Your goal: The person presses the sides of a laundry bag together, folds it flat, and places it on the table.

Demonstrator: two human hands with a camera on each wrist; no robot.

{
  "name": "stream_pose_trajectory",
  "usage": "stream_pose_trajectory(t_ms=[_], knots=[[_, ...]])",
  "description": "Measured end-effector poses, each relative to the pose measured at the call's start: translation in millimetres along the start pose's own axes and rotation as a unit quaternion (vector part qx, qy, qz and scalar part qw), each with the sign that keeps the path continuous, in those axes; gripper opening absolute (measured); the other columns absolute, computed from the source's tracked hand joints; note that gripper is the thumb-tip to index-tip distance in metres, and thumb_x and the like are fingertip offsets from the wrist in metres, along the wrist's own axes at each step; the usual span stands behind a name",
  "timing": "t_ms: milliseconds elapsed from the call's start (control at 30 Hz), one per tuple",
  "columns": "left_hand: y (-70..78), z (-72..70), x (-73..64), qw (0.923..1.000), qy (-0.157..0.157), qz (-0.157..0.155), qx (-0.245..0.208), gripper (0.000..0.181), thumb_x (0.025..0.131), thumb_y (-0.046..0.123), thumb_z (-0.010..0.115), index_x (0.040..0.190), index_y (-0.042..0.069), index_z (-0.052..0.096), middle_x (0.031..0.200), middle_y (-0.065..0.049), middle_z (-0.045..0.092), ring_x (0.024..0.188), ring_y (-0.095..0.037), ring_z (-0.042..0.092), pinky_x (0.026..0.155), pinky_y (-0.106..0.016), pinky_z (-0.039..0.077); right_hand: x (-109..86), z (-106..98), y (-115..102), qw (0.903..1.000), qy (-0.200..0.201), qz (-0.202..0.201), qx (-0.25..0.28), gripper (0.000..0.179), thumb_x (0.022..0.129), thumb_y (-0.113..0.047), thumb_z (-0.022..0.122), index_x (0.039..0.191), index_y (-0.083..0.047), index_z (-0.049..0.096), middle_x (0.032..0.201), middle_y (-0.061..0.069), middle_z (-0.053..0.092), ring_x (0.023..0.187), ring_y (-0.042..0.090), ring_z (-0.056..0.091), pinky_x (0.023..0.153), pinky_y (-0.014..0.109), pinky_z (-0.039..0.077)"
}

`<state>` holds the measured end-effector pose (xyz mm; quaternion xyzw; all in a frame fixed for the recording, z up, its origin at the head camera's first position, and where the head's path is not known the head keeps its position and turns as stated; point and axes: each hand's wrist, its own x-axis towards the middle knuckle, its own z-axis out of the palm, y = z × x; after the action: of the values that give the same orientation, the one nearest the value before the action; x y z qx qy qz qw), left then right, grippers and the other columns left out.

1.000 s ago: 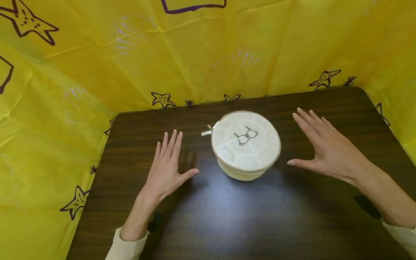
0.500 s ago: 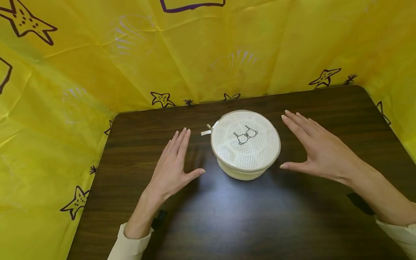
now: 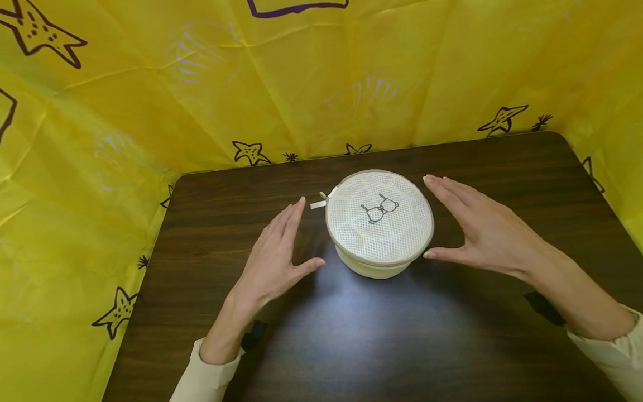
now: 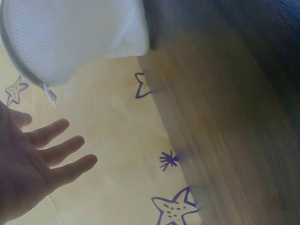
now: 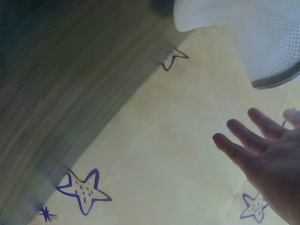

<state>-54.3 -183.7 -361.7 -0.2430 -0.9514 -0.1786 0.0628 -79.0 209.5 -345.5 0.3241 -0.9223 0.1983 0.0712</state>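
A round white mesh laundry bag (image 3: 379,234) with a glasses drawing on its top stands on the dark wooden table. Its zipper pull (image 3: 323,196) and a small white tag (image 3: 318,205) stick out at the left rim. My left hand (image 3: 273,257) is spread to the left of the bag, thumb apart from the fingers, with a gap between hand and bag. On the other side my right hand (image 3: 482,231) faces it, fingertips and thumb tip right at the bag's right rim. Both wrist views show the palms bare, with the mesh bag (image 4: 79,37) beyond the fingers.
Dark wood-grain table (image 3: 226,223) lies under everything. A yellow cloth (image 3: 301,78) printed with starfish and shells rises behind it and along both sides. Cream sleeves (image 3: 208,374) cover the forearms.
Both hands have moved inward toward the bag from the two sides, the right one coming up to its rim. The bag has stayed in place.
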Motion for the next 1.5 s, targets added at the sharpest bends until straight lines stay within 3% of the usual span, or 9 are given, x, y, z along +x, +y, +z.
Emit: stream_pose_trajectory(t_ms=[167, 300, 400, 700, 933, 1200, 1500], knots=[[4.5, 2.2, 4.1, 0.9996, -0.009, 0.005, -0.028, 0.103, 0.085, 0.078, 0.05, 0.161, 0.027, 0.004, 0.162, -0.002, 0.027, 0.145, -0.024, 0.032, 0.113, -0.05, 0.031, 2.9, 3, -3, 0.9994, -0.017, 0.02, 0.023, 0.12, 0.068, -0.058, 0.085, 0.161, -0.028, 0.015, 0.16, 0.004, 0.032, 0.139, 0.034, 0.039, 0.1, 0.063, 0.04], [6.9, 4.2, 7.7, 0.999, -0.008, 0.009, -0.044, 0.099, 0.085, 0.08, 0.044, 0.161, 0.029, 0.006, 0.161, -0.003, 0.029, 0.144, -0.022, 0.033, 0.112, -0.05, 0.033, 4.4, 6, -6, 0.999, -0.019, 0.027, 0.032, 0.119, 0.069, -0.057, 0.085, 0.161, -0.028, 0.015, 0.16, 0.003, 0.032, 0.137, 0.035, 0.041, 0.098, 0.063, 0.041], [6.9, 5.0, 8.4, 0.9989, -0.006, 0.007, -0.046, 0.098, 0.086, 0.078, 0.047, 0.161, 0.029, 0.007, 0.16, -0.004, 0.031, 0.143, -0.023, 0.034, 0.112, -0.05, 0.033, 5.5, 8, -7, 0.9988, -0.021, 0.028, 0.034, 0.118, 0.069, -0.057, 0.085, 0.161, -0.028, 0.015, 0.159, 0.004, 0.033, 0.137, 0.035, 0.042, 0.098, 0.063, 0.042], [10.3, 3.7, 5.8, 0.9989, -0.023, -0.011, -0.039, 0.1, 0.086, 0.056, 0.07, 0.16, 0.035, 0.007, 0.154, -0.005, 0.042, 0.136, -0.026, 0.046, 0.106, -0.05, 0.04, 8.4, 11, -9, 0.9964, -0.043, 0.037, 0.063, 0.11, 0.074, -0.058, 0.082, 0.16, -0.029, 0.018, 0.157, 0.002, 0.037, 0.136, 0.031, 0.043, 0.102, 0.059, 0.04], [13.4, 4.6, 7.9, 0.997, -0.022, 0.0, -0.075, 0.095, 0.088, 0.055, 0.069, 0.16, 0.035, 0.011, 0.157, 0.0, 0.037, 0.138, -0.023, 0.043, 0.106, -0.051, 0.041, 9.2, 13, -11, 0.9977, -0.032, 0.02, 0.056, 0.109, 0.074, -0.057, 0.082, 0.159, -0.026, 0.022, 0.157, 0.002, 0.037, 0.136, 0.031, 0.044, 0.102, 0.058, 0.04], [14.4, 7.6, 11.0, 0.9946, -0.007, 0.007, -0.104, 0.084, 0.091, 0.071, 0.048, 0.16, 0.032, 0.018, 0.154, 0.001, 0.039, 0.136, -0.02, 0.046, 0.104, -0.05, 0.043, 8.0, 16, -12, 0.9982, -0.026, 0.013, 0.053, 0.109, 0.073, -0.055, 0.083, 0.159, -0.021, 0.025, 0.158, 0.004, 0.034, 0.132, 0.035, 0.047, 0.097, 0.059, 0.044], [17.0, 11.4, 17.6, 0.989, 0.036, -0.001, -0.143, 0.082, 0.086, 0.063, 0.066, 0.155, 0.032, 0.034, 0.146, 0.008, 0.048, 0.134, -0.011, 0.046, 0.107, -0.043, 0.041, 8.3, 18, -12, 0.9982, -0.025, 0.018, 0.052, 0.108, 0.074, -0.055, 0.083, 0.159, -0.021, 0.026, 0.158, 0.004, 0.034, 0.129, 0.035, 0.05, 0.095, 0.06, 0.044]])
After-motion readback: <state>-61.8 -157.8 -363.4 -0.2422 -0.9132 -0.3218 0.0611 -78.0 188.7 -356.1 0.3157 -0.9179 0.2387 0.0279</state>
